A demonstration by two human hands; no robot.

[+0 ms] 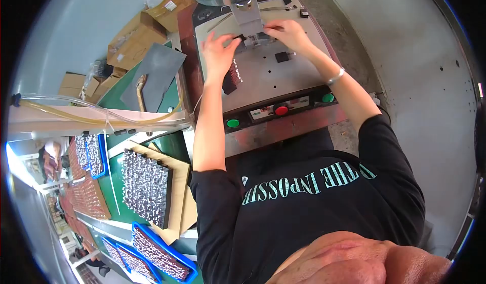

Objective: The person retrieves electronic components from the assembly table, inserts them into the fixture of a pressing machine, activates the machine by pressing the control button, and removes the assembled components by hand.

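My left hand (218, 52) is closed in a pinch on a small black part (240, 38) at the left side of a metal fixture (257, 40). On the opposite side, my right hand (287, 33) has its fingers pinched together by the fixture; what they hold, if anything, is too small to make out. Right above the fixture is the metal block (246, 16) of a press. A black block with a pin (283, 56) lies on the machine plate (255, 84) below my right hand. A row of small dark parts with white tips (235, 75) lies below my left hand.
Green buttons (233, 123) and a red button (281, 111) line the machine's front edge. To the left, a green table carries a wrench (141, 92), a stack of white-tipped black parts (146, 187) on cardboard and blue trays (164, 253). Cardboard boxes (135, 38) stand behind.
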